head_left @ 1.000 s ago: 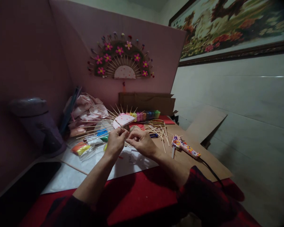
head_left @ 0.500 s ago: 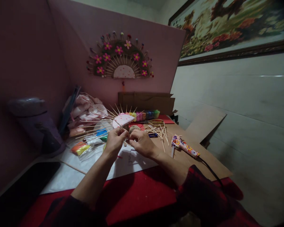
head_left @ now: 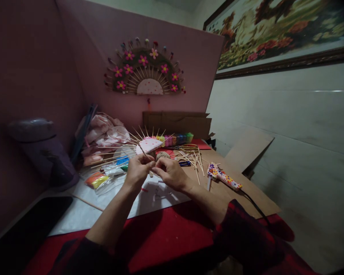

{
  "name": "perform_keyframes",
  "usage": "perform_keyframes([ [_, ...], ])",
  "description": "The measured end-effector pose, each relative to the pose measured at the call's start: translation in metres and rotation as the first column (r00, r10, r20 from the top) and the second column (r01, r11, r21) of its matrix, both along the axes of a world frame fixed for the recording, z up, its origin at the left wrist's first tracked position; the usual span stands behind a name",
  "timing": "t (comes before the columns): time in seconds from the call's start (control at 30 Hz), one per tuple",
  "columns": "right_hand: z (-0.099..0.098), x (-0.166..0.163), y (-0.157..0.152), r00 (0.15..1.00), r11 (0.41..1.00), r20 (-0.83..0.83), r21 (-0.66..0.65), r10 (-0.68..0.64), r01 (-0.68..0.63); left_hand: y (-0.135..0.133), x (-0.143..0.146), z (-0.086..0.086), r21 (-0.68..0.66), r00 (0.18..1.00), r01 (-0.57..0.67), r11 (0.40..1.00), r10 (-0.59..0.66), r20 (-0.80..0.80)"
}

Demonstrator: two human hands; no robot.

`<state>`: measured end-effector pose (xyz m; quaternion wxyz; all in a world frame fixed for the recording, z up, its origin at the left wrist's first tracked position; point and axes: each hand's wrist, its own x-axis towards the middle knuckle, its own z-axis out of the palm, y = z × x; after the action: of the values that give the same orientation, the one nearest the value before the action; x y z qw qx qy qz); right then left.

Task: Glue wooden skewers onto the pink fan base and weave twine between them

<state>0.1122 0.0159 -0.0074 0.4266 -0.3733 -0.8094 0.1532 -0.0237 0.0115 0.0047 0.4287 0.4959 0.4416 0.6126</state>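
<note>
In the head view my left hand is closed, pinching a thin brown stick that points up and away from its fingers. My right hand sits against it, with thumb and fingers pressed together; whatever lies in that pinch is too small to make out. Just behind the fingertips is a ball of twine. Past the hands lies a half-round fan base in pink-dotted white cloth, thin sticks spreading from its curved edge.
Bagged coloured clay lies left of my hands. Loose sticks and a flowered glue gun lie on cardboard at right. A purple tumbler and dark phone-like slab are far left. A finished flowered fan hangs behind.
The brown stick shows more clearly above my left fingers. My fingertips have shifted slightly and the hands stay together; the things on the table have not moved.
</note>
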Motion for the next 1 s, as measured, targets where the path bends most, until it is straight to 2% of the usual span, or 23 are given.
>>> perform_keyframes([
  [0.13,0.003,-0.001,0.0,0.994,0.998,-0.112,-0.068,-0.005,-0.003,0.0,0.0,0.001,0.002,0.998,0.007,1.0,-0.008,0.06],
  [0.2,0.005,-0.002,0.001,0.987,0.984,-0.159,-0.178,-0.01,-0.018,0.0,-0.001,0.001,0.012,0.997,0.024,1.0,-0.025,0.071],
  [0.23,0.005,-0.002,0.001,0.981,0.96,-0.192,-0.275,-0.013,-0.042,0.0,-0.001,0.0,0.027,0.997,0.023,0.999,-0.025,0.072],
  [0.3,0.008,-0.001,0.002,0.958,0.85,-0.288,-0.508,-0.013,-0.141,0.001,-0.001,-0.001,0.062,0.998,0.008,0.998,-0.012,0.056],
  [0.37,0.011,0.003,0.002,0.916,0.685,-0.401,-0.667,0.002,-0.293,0.001,-0.001,-0.001,0.086,1.0,-0.007,0.996,0.004,0.027],
  [0.4,0.012,0.005,0.002,0.893,0.615,-0.449,-0.7,0.015,-0.363,0.001,0.0,-0.002,0.092,1.0,-0.011,0.996,0.01,0.015],
  [0.47,0.015,0.009,0.001,0.858,0.515,-0.51,-0.721,0.06,-0.465,0.0,0.0,-0.002,0.102,1.0,-0.016,0.995,0.016,0.006],
  [0.53,0.015,0.011,0.001,0.843,0.468,-0.529,-0.723,0.097,-0.508,-0.002,0.001,-0.001,0.103,1.0,-0.005,0.995,0.003,0.016],
  [0.57,0.014,0.01,0.001,0.843,0.469,-0.527,-0.721,0.107,-0.51,-0.002,0.001,0.0,0.097,1.0,0.005,0.995,-0.007,0.024],
  [0.63,0.012,0.008,0.001,0.858,0.524,-0.501,-0.704,0.11,-0.479,-0.004,0.001,0.001,0.072,0.999,0.022,0.997,-0.026,0.045],
  [0.8,0.003,-0.001,0.001,0.95,0.767,-0.304,-0.592,0.073,-0.248,-0.002,0.002,0.001,0.04,1.0,-0.006,0.999,0.006,0.011],
  [0.9,0.0,-0.002,0.0,0.998,0.94,-0.062,-0.338,0.018,-0.038,0.001,0.0,-0.002,-0.004,0.996,0.0,1.0,-0.001,-0.094],
  [0.93,0.0,-0.002,0.0,1.0,0.973,0.003,-0.231,-0.018,0.019,0.002,-0.001,-0.003,-0.025,0.992,0.015,1.0,-0.018,-0.121],
  [1.0,-0.001,0.0,0.0,0.995,0.992,0.065,-0.094,-0.08,0.086,0.003,-0.002,-0.004,-0.059,0.987,0.043,0.997,-0.051,-0.149],
])
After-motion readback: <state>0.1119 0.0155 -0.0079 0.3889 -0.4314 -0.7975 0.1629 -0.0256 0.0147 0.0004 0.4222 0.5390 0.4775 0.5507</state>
